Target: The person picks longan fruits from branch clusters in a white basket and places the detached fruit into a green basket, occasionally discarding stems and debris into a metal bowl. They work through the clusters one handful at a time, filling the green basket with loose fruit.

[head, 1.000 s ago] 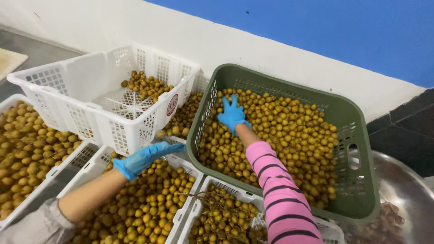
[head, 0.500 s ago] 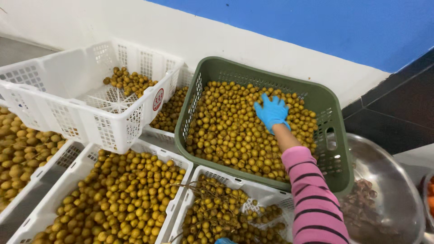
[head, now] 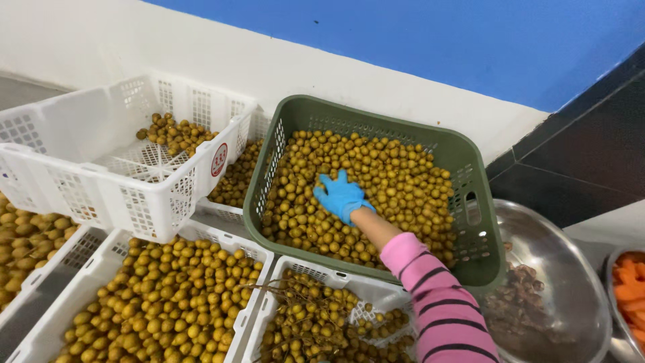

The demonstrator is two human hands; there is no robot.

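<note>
Logging change: my right grip, blue-gloved, fingers spread, has slid from green basket's far side to mid-pile, flat on yellow fruit; left grip out of view, sorting w/ one hand.

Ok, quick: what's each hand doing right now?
Left hand: out of view.
Right hand: gloved, fingers spread open, palm down on the small yellow fruits in the green crate, gripping nothing.

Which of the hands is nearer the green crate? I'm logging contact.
Right. The right hand rests on the fruit inside the green crate; the left hand is out of view.
</note>
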